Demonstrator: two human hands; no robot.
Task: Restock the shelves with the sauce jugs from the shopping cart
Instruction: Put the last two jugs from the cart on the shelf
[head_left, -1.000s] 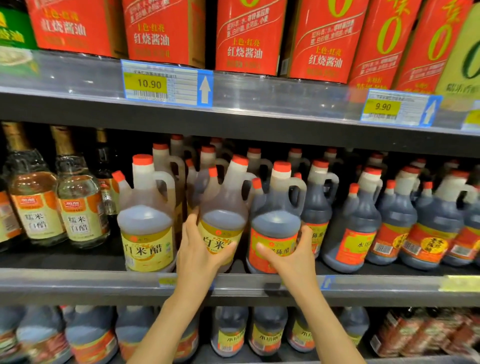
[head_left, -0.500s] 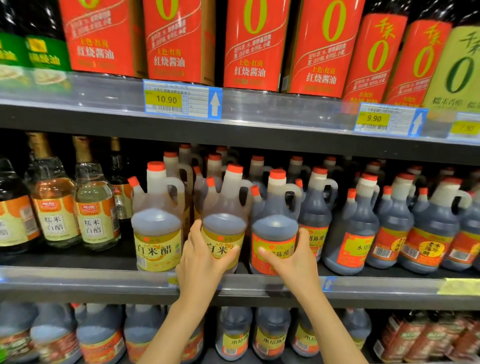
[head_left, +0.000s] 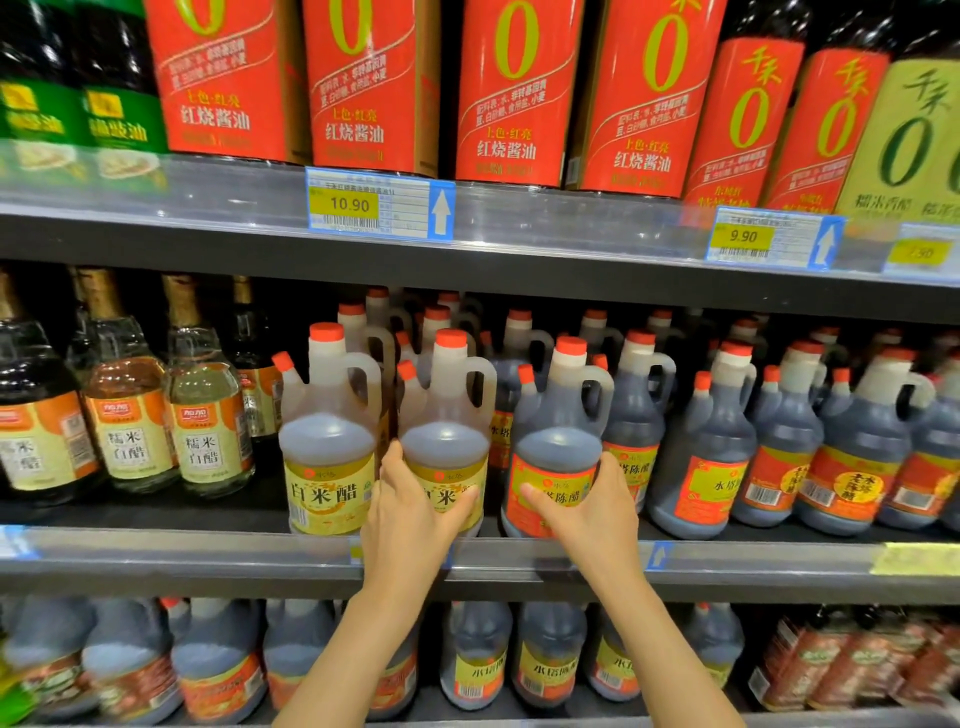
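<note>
Shelf (head_left: 208, 558): hands (head_left: 410, 519) grip two dark-filled jugs (head_left: 444, 441).

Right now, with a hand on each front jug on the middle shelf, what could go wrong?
1. The yellow-label jug and red-label jug, held by the left hand and right hand, stand at the shelf edge; pulled forward, either could tip off.
2. Pushed back, they may knock the tightly packed rear jugs.

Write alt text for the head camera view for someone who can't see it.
A person's left hand grips a yellow-label jug and the right hand grips a red-label dark jug, both standing at the front of the middle shelf among similar jugs. Red cartons fill the shelf above.
</note>
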